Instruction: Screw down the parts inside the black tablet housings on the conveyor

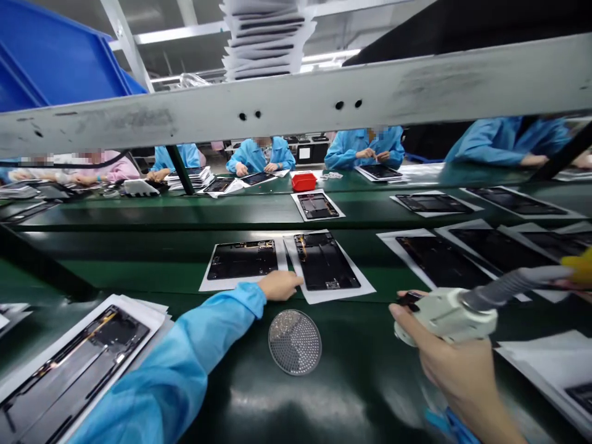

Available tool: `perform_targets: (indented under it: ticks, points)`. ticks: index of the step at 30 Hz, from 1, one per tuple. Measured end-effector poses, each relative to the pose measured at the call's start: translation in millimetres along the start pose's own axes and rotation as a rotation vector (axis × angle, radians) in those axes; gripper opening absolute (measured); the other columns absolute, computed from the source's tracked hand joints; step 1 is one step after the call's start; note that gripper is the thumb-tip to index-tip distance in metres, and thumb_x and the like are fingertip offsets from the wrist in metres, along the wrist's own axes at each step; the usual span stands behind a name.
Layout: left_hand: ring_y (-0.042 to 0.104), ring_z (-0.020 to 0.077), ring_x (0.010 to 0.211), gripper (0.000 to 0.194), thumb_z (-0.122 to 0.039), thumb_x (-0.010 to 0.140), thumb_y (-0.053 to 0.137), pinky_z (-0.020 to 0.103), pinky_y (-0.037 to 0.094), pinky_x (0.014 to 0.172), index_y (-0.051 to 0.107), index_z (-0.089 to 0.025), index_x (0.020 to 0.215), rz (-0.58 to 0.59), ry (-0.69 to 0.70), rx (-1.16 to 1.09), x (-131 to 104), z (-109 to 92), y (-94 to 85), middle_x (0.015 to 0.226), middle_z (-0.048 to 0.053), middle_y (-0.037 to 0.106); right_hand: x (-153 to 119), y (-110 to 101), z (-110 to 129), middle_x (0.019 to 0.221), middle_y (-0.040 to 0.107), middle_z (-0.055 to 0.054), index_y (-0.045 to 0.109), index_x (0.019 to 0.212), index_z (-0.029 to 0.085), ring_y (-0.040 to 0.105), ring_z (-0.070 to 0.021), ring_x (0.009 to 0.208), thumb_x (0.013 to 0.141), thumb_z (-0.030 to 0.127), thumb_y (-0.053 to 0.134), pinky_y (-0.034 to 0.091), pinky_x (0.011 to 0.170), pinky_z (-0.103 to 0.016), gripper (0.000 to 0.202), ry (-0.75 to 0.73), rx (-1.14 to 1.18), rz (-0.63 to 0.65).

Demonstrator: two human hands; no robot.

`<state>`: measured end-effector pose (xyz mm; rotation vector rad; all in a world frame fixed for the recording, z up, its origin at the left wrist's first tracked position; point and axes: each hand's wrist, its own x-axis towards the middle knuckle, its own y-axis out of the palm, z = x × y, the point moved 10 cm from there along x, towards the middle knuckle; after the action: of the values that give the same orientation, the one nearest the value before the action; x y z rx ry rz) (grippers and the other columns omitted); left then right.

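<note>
My left hand [280, 285] reaches forward in a blue sleeve, its fingers pinched at the near left edge of a white paper sheet [314, 296]. On that sheet lies a black tablet housing [326, 262] with an orange flex strip. Another black tablet housing [243, 259] on paper lies just left of it. My right hand [456, 364] is wrapped round a pale handheld tool [446, 314] with a grey ribbed hose [509, 287]; its working end is hard to make out. Between my hands a round perforated dish [295, 342] rests on the green bench, with small bits over part of it.
A larger tablet housing [78, 376] lies on stacked paper at left. Several housings on sheets [439, 262] line the right side. A metal beam [296, 98] crosses above. Co-workers in blue [259, 154] sit opposite, near a red box [304, 181]. A yellow object [578, 269] shows at right.
</note>
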<state>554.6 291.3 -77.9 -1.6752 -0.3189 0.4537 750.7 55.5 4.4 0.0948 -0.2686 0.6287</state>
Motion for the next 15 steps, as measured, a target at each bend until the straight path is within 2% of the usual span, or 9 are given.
perform_targets:
  ticks: [2, 4, 10, 15]
  points:
    - [0.064, 0.0182, 0.093, 0.017, -0.029, 0.098, 0.061, 0.039, 0.056, 0.087, 0.065, -0.014, 0.108, 0.058, 0.041, -0.002, 8, -21, 22.4, 0.103, 0.005, 0.066, 2, -1, -6, 0.099, 0.071, -0.007, 0.071, 0.096, 0.023, 0.066, -0.0240, 0.084, 0.062, 0.046, 0.089, 0.057, 0.073, -0.036, 0.045, 0.029, -0.016, 0.007]
    - [0.064, 0.0184, 0.094, 0.018, -0.029, 0.099, 0.060, 0.040, 0.056, 0.088, 0.065, -0.014, 0.108, 0.079, 0.040, -0.001, 11, -25, 30.8, 0.105, 0.006, 0.066, 3, -5, -4, 0.100, 0.070, -0.007, 0.070, 0.097, 0.023, 0.066, -0.0239, 0.086, 0.062, 0.045, 0.090, 0.057, 0.076, -0.037, 0.046, 0.020, 0.019, -0.007]
    - [0.066, 0.0197, 0.096, 0.029, -0.035, 0.100, 0.059, 0.041, 0.057, 0.087, 0.060, -0.014, 0.121, 0.046, -0.031, -0.064, 4, -6, 19.8, 0.110, 0.007, 0.065, 6, -10, 14, 0.089, 0.071, -0.008, 0.067, 0.093, 0.018, 0.068, -0.0247, 0.076, 0.060, 0.040, 0.090, 0.059, 0.065, -0.037, 0.046, -0.080, 0.122, -0.046]
    - [0.063, 0.0225, 0.110, 0.026, -0.031, 0.098, 0.062, 0.047, 0.052, 0.099, 0.063, -0.015, 0.119, 0.070, 0.029, -0.233, -5, -5, 21.5, 0.118, 0.008, 0.065, 8, -9, 22, 0.077, 0.068, -0.003, 0.064, 0.093, 0.019, 0.066, -0.0209, 0.066, 0.065, 0.038, 0.086, 0.058, 0.060, -0.035, 0.041, -0.129, 0.145, -0.028]
